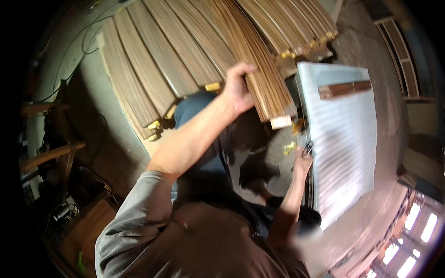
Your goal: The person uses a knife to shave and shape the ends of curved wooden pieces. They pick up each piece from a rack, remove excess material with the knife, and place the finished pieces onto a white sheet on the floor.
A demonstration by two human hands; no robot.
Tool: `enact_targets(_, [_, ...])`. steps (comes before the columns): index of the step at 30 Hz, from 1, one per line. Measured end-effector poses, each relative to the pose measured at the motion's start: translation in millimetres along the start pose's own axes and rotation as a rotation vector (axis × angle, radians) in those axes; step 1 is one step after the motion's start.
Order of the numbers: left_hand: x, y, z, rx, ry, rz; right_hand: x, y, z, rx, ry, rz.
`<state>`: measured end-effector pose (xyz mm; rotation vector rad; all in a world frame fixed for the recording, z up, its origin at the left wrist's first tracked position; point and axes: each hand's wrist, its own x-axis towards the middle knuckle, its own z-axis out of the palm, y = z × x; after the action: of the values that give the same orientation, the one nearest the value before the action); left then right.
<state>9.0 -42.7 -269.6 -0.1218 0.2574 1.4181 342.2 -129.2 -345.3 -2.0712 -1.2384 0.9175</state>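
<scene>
My left hand (238, 88) is closed round the near end of a long wood-grain board (266, 83), with the thumb over its upper face. A pale block (281, 122) sticks out of that end. To the right and nearer me, my right hand (302, 163) is closed on a small dark tool (308, 148), whose exact kind is too small to tell. Beside that hand is a small yellow piece (289, 148). The board's far end runs out of the top of the view.
More wood-grain boards (162, 60) lie side by side ahead, with yellowish pieces (212, 86) at their ends. On my right stands a whitish ribbed panel (345, 139) carrying a brown strip (345, 90). Cables (83, 46) cross the floor at the far left. Wooden frames (53, 156) stand at left.
</scene>
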Motion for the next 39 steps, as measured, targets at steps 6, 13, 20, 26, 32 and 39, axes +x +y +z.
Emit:
enact_targets(6, [9.2, -5.4, -21.9, 0.32, 0.302, -0.124, -23.2, -86.2, 46.4, 0.953, -0.775, 0.208])
enact_targets(13, [21.3, -3.3, -35.3, 0.605, 0.465, -0.07, -14.4, -90.9, 93.0, 0.941, -0.834, 0.634])
enact_targets(20, [16.4, -7.8, -26.4, 0.708, 0.321, 0.077, -22.6, -96.3, 95.3, 1.232, -0.822, 0.564])
enact_targets(26, [-28.2, -37.0, 10.1, 0.765, 0.031, 0.159, -49.0, -85.3, 37.3, 1.126, -0.582, 0.284])
enact_targets(32, [21.0, 5.9, 46.4, 0.308, -0.193, 0.017, -67.5, -20.8, -24.4, 0.948, -0.431, 0.2])
enact_targets(39, [6.6, -50.6, 53.6, 0.994, 0.325, 0.268, -31.8, -41.3, -148.8, 0.305, 0.145, -0.268])
